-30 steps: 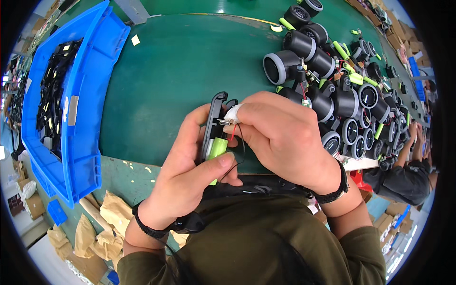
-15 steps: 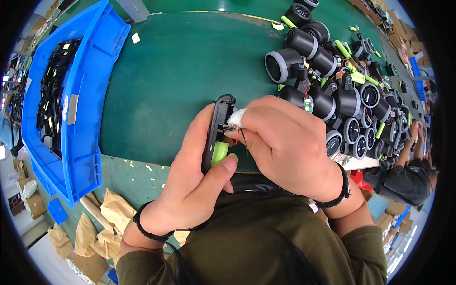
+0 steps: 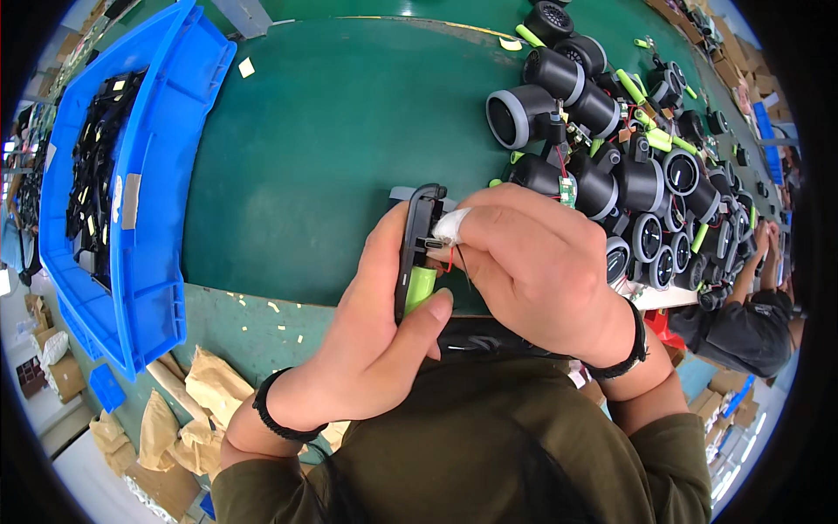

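Observation:
In my left hand (image 3: 371, 327) I hold a long black plastic housing (image 3: 410, 253) on edge, fingers behind it and thumb across the front. A lime-green battery cell (image 3: 421, 286) sits in its lower part, partly under that thumb. My right hand (image 3: 537, 262), with white wrapping (image 3: 449, 225) on one finger, is closed at the housing's open side. Its fingertips pinch a small part with a metal socket (image 3: 433, 244), mostly hidden by the fingers. A red wire (image 3: 450, 258) and a black wire hang beside the fingertips.
A blue bin (image 3: 153, 201) of black parts stands at the left. Many black cylindrical units with grey rims (image 3: 511, 120), green cells and wired boards pile up at the right. Brown paper (image 3: 214, 384) lies lower left. Another person (image 3: 742, 336) works at far right.
Both hands and the housing have shifted slightly right and toward me. The grip of each hand looks the same. A greyish flat edge now shows behind the housing's top.

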The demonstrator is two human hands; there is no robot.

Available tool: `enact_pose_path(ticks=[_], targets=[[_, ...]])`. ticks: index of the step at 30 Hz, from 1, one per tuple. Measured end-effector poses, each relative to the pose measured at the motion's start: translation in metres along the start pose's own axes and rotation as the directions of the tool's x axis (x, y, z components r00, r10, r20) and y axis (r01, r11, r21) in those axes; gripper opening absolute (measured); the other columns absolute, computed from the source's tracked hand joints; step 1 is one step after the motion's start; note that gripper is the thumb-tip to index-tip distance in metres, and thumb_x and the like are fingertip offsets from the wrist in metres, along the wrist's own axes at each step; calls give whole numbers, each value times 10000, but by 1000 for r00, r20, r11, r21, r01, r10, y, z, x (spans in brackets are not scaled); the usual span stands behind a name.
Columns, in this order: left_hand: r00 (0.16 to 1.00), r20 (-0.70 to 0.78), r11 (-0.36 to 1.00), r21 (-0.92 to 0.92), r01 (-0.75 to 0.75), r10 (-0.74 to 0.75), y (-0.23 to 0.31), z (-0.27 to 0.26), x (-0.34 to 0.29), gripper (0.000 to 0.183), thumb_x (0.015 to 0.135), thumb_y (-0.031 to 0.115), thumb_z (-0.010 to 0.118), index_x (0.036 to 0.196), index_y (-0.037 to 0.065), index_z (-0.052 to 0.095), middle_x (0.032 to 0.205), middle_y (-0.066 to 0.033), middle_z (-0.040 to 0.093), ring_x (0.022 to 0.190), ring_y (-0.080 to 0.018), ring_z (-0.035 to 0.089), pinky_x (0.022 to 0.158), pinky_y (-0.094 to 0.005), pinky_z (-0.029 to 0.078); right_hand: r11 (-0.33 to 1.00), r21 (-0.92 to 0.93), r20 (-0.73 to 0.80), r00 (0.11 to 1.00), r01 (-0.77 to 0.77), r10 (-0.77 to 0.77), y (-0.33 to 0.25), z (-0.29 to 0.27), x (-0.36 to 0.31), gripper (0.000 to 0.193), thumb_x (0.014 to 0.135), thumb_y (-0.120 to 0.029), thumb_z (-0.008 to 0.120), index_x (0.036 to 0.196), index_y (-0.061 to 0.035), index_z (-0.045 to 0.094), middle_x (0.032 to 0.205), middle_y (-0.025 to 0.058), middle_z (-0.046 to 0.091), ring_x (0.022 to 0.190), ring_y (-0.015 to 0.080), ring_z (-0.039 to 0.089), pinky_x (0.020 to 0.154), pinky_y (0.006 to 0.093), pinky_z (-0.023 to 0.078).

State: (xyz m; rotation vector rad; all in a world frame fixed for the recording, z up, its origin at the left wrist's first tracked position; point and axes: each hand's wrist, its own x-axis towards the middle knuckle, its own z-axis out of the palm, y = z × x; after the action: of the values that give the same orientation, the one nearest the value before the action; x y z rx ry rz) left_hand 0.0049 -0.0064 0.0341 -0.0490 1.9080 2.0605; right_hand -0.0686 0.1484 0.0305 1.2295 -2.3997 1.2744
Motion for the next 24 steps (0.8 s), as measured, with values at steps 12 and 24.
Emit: enact_pose_path(ticks=[12,24], targets=[[999,-35,974,-225,32,-41,-6,5,-2,658,832,45,490,1390,85,144,1148,-96,436,845,-156,534,561,-286,528,996,-87,32,999,-8,11,-10,1,-2,251,606,-18,606,845,12,535,728,99,508,629,250,545,523,324,467],[981,-40,972,145,-183,190,-9,6,0,590,849,-24,427,1360,20,136,1110,-114,414,763,-138,493,581,-266,502,993,-114,-10,999,37,-38,-6,1,0,213,584,93,647,766,6,578,701,103,582,601,244,574,500,297,467]])
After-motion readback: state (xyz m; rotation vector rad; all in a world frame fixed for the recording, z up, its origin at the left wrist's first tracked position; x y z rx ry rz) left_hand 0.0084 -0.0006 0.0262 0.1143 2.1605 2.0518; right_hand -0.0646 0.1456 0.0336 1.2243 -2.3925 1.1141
